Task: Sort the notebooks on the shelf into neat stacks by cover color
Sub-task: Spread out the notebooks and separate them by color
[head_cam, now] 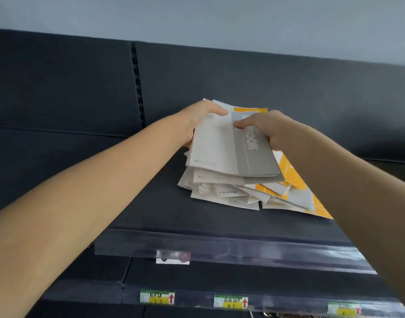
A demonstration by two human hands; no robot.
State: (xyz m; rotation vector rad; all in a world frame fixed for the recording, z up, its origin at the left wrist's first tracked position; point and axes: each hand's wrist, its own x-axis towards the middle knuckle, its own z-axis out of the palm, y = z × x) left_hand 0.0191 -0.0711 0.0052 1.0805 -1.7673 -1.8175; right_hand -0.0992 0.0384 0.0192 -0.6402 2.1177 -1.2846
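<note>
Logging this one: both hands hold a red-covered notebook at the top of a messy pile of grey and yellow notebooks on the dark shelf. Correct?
Not red: the head view shows the notebook held by the left hand and right hand is grey and white. The rest stands.

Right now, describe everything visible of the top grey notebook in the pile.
The grey notebook is thin, soft-covered paper: cream ruled panel left, grey band with white lettering ending OOK right, A5 printed at the near corner. Closed and skewed, it tops the messy pile on the dark shelf. The left hand holds its far left edge, thumb on top; the right hand pinches its right side, thumb on the cover.
</note>
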